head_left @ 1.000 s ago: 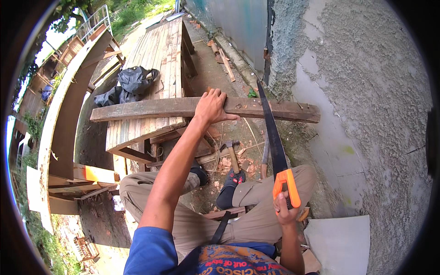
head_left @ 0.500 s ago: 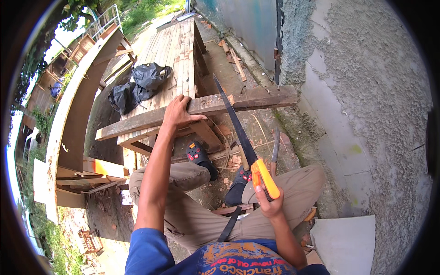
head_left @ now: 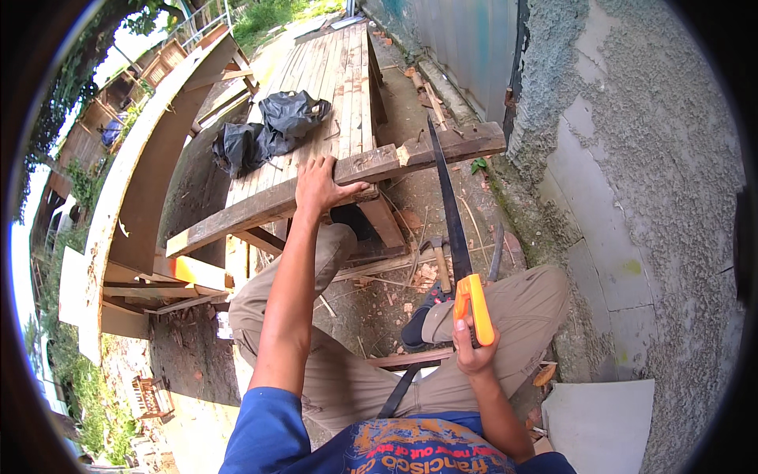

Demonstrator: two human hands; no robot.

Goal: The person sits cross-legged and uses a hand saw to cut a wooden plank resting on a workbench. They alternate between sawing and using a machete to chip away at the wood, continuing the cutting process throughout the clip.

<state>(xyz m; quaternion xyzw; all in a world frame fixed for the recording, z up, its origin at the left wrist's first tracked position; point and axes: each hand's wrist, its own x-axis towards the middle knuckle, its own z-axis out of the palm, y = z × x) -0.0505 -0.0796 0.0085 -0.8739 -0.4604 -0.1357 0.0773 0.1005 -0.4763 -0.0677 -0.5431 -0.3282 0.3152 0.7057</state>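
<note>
A long, rough wooden beam point(head_left: 237, 215) lies across the near end of a slatted wooden table, its right end sticking out past the table. My left hand point(head_left: 320, 186) presses on the beam, fingers over the top and thumb along the near side. In my right hand point(head_left: 475, 351) is a handsaw point(head_left: 454, 225), gripped by its orange-yellow handle. The dark blade points forward and crosses over the beam's right part. Whether its teeth touch the wood I cannot tell. Left of the blade, a pale nick point(head_left: 403, 156) shows on the beam.
Black plastic bags point(head_left: 292, 118) rest on the slatted table point(head_left: 347, 79). A hammer point(head_left: 444, 268) and a flat-bladed tool point(head_left: 497, 251) lie on the ground by my right leg. A rough wall point(head_left: 663, 158) rises at the right; a tilted wooden panel point(head_left: 150, 189) stands left.
The saw blade has shifted right along the beam, away from the pale nick. My left foot has gone forward under the table's end. My left hand stays on the beam.
</note>
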